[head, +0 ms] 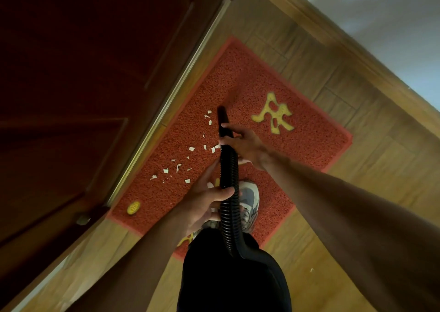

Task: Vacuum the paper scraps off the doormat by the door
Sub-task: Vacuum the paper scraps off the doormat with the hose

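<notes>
A person looks straight down at a red looped-pile doormat with yellow characters, lying on a wood-plank floor against the threshold of a dark red wooden door.

Both bare hands hold a black ribbed vacuum hose that rises from below the person's dark shorts and ends in a smooth black nozzle. The right hand grips where hose meets nozzle, fingers wrapped round it, probably to steer the tip. The left hand holds the hose lower down, thumb across the ribs and fingers curled behind, likely carrying its weight so the tip moves freely.

The torn white paper scraps lie scattered on the doormat in a loose band along its door-side edge, from beside the nozzle back toward the mat's near corner by the door. The nozzle tip points at the farthest scraps, just beside them; whether it touches the pile cannot be told.

One grey and white sneaker stands on the mat's near edge, probably pinning it against suction. Nearly all scraps appear uncollected, so the work seems barely begun.
</notes>
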The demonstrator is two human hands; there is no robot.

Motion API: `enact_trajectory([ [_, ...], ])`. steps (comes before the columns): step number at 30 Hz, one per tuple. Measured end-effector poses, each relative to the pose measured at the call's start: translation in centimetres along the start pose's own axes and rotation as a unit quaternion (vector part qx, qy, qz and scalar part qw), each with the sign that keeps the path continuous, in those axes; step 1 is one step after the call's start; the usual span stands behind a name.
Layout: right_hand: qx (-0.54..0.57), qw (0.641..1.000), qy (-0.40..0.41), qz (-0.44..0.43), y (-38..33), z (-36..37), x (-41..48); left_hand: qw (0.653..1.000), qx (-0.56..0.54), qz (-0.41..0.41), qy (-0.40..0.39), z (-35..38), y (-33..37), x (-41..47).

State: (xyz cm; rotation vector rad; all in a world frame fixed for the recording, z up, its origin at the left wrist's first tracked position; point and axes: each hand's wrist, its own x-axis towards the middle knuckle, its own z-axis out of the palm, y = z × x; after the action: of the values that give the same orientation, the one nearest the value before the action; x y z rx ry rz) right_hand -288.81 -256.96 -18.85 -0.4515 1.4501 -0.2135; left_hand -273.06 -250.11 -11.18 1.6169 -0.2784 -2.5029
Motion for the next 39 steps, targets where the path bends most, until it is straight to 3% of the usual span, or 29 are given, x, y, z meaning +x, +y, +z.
enact_trajectory([
  [11,-0.021,0.999,-0.034,0.018,-0.1,3.5,0.3,0.999,-0.052,0.013,-0.001,-2.5,-1.7,-1.6],
  [29,0.104,0.992,0.055,0.049,3.5,2.3,-2.9,0.997,0.06,-0.046,-0.029,-2.0,-1.8,-1.9],
  [39,0.118,0.991,0.04,0.043,5.1,3.1,-3.4,0.994,0.089,-0.068,-0.006,-2.4,-3.0,-2.3],
])
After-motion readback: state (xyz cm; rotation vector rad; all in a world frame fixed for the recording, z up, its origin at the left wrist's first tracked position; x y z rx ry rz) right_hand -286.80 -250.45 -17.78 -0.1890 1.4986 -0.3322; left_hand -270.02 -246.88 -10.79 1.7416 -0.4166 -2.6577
